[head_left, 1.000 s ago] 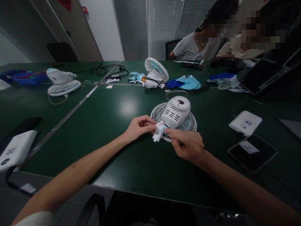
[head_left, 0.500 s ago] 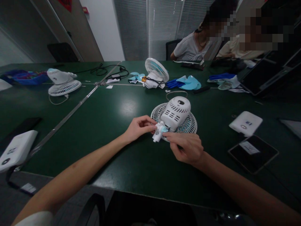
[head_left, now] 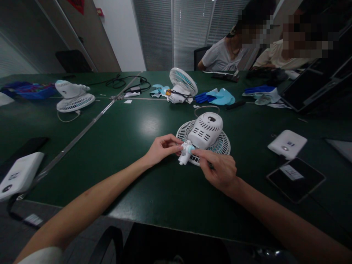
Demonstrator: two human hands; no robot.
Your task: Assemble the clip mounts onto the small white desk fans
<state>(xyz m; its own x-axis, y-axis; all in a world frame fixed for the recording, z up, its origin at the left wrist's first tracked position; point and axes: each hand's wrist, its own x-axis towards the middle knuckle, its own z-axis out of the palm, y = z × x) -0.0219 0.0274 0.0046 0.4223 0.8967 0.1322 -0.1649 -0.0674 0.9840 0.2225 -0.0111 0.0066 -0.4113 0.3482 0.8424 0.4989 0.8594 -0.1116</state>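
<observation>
The white fan (head_left: 207, 128) lies grille-down on the green table (head_left: 148, 183), its neck bracket (head_left: 184, 154) pointing toward the person. At the fan's near left side, the left hand (head_left: 164, 149) is nearly closed, thumb and fingers pinching the bracket's edge. At the fan's near right side, the right hand (head_left: 218, 167) is partly curled, its fingertips on the light-blue knob (head_left: 190, 149) of the bracket; whether they grip it or only press it, I cannot tell. Beyond the fan stands a second fan (head_left: 181, 86), with blue fan blades (head_left: 222, 96) just beside it. Right of the fan lie a white power bank (head_left: 287, 143) and a dark tablet (head_left: 296, 179).
</observation>
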